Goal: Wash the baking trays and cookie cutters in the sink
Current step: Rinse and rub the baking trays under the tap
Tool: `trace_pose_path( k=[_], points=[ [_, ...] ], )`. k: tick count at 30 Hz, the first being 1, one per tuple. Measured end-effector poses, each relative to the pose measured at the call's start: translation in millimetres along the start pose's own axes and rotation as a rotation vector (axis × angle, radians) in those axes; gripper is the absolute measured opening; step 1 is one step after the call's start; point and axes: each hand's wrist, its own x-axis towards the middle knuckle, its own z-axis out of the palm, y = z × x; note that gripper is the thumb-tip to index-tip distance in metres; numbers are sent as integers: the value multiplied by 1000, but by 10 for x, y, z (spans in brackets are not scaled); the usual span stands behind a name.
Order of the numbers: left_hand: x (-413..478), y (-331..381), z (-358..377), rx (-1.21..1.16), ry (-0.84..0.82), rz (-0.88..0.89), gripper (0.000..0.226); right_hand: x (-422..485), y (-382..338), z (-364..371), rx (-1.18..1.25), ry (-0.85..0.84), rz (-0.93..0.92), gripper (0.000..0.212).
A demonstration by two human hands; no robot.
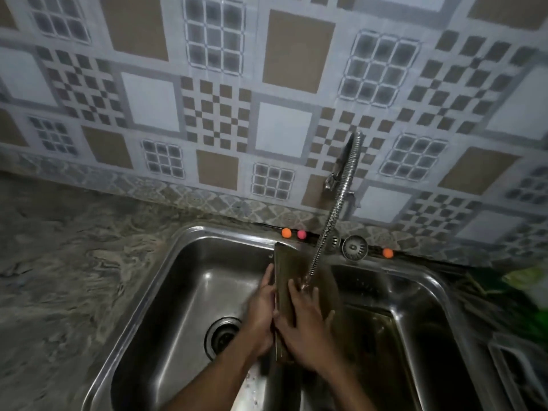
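Tray (290, 259) is standing upright, long axis pointing away; left hand (261, 307) is gripping its left edge, and right hand (305, 324) is pressing spread fingers on its face.

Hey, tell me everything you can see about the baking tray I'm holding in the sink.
The baking tray is a rectangular metal sheet, dull brownish-gold, with a raised rim along its left edge. It stands nearly upright on a short end, over the divider between the two basins of the sink. The left hand holds its left edge; the right hand lies flat on its face, fingers spread. The faucet hose ends close to its face. Running water cannot be made out.
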Motion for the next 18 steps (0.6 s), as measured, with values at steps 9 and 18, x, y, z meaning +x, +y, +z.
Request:
trace_pose_path(
  k=[9, 18],
  points=[
    [-70, -121, 362, 158, -281, -203, 39, -423, 160, -463, 392, 149, -30, 78],
    [64, -126, 83, 1063, 119, 363, 44, -504, 582, -614, 1099, 328, 191, 68]
  ],
)
